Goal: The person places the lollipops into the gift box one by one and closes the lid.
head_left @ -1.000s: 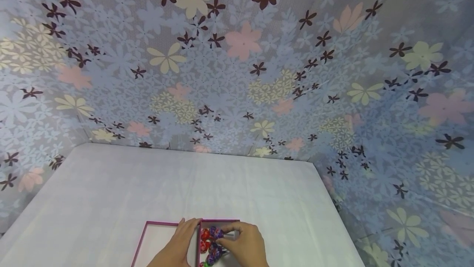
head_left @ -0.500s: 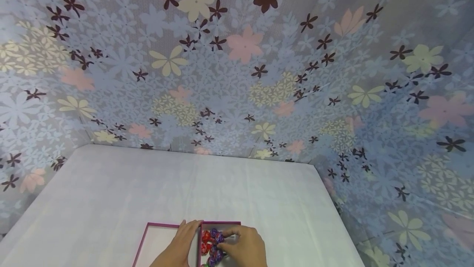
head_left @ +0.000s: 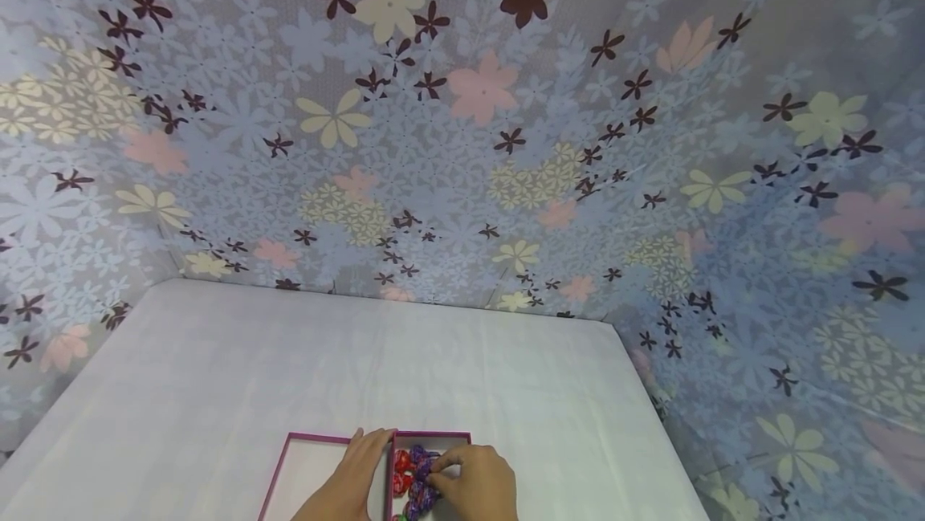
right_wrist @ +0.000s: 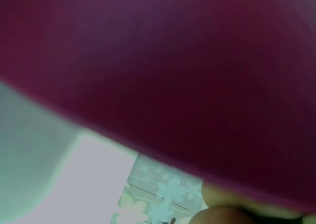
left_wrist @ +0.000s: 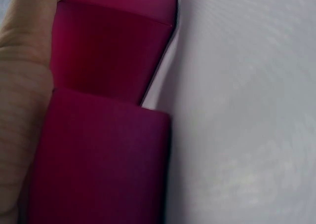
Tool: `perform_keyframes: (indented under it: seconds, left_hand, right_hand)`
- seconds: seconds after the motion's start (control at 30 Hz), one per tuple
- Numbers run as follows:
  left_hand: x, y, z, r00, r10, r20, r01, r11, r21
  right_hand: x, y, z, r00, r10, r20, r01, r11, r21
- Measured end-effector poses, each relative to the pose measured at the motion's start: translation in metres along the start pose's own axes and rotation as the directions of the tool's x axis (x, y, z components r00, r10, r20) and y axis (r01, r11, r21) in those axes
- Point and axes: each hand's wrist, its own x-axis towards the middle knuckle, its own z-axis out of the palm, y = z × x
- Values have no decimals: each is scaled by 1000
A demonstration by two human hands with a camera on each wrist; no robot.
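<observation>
My right hand [head_left: 480, 482] reaches into a box with a magenta rim [head_left: 433, 433]. Thumb and fingertips pinch a purple-wrapped lollipop [head_left: 421, 471] there. More purple lollipops [head_left: 419, 498] lie just below it, and red-wrapped ones [head_left: 401, 462] line the box's left side. A bit of green wrapper [head_left: 400, 517] shows at the bottom edge. My left hand [head_left: 347, 477] lies with extended fingers along the box's left wall, fingertips touching the rim. In the left wrist view, magenta box sides [left_wrist: 98, 155] stand beside that hand. The right wrist view is mostly filled by a magenta wall [right_wrist: 173, 76].
Left of the box is a shallow white tray or lid with a magenta edge [head_left: 276, 473], partly behind my left hand. Both stand at the near side of a white-covered table [head_left: 361, 360]. Flower-patterned cloth [head_left: 433, 144] hangs behind and at the sides.
My right fingertips have shifted slightly among the purple lollipops, which have moved a little inside the box. The left hand keeps its place; the whole view has shifted slightly.
</observation>
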Motion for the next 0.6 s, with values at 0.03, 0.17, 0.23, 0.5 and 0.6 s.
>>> perform_keyframes:
  seconds: [0.03, 0.17, 0.23, 0.5, 0.6]
  left_hand:
    - [0, 0, 0, 1000, 4, -5, -4, 1000, 0]
    - [-1, -2, 1, 999, 30, -24, -30, 999, 9]
    - [-1, -2, 2, 999, 42, -32, -42, 999, 11]
    - [0, -3, 4, 990, 110, -85, -106, 993, 45]
    - [2, -6, 5, 967, 205, -153, -178, 969, 173]
  right_hand:
    - [0, 0, 0, 1000, 1, 0, -1, 1000, -4]
    - [1, 0, 1, 1000, 16, 5, -16, 1000, -26]
    - [1, 0, 2, 1000, 26, 7, -26, 999, -39]
    - [1, -2, 4, 1000, 30, 1, -30, 996, -81]
    - [-1, 0, 5, 1000, -17, -15, 16, 998, -60]
